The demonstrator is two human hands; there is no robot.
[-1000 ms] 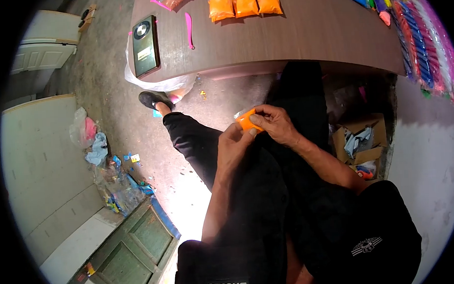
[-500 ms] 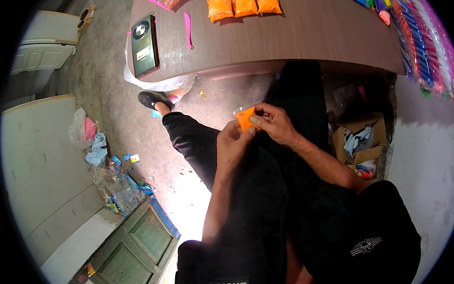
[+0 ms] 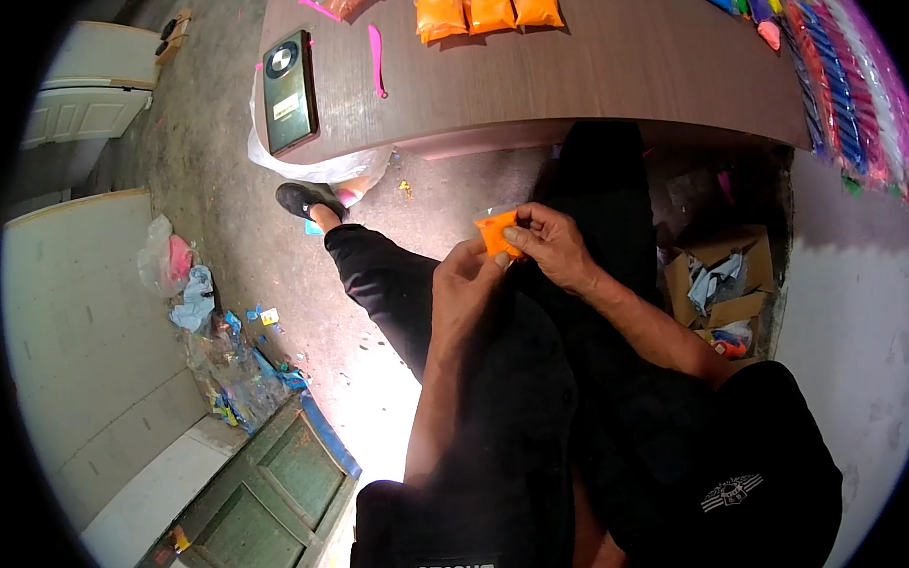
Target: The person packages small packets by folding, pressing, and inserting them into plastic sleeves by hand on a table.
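Note:
A small clear plastic packet of orange material point(image 3: 498, 234) is held between both hands above my lap, short of the table edge. My left hand point(image 3: 463, 282) pinches its lower left side between thumb and fingers. On the right side, my right hand point(image 3: 553, 244) grips it with the thumb across its front. The clear top strip of the packet points away from me. Beyond it, three similar orange packets point(image 3: 490, 10) lie in a row on the brown table point(image 3: 568, 80).
A phone point(image 3: 289, 91) and a pink plastic knife point(image 3: 377, 61) lie on the table's left part. Colourful bagged strips point(image 3: 848, 80) hang at the right corner. Below the table stands an open cardboard box point(image 3: 749, 264). Plastic wrappers point(image 3: 239, 372) litter the floor at left.
The orange packet has tilted slightly and shifted a little within my fingers. Both hands keep their hold on it, nearly in the same place.

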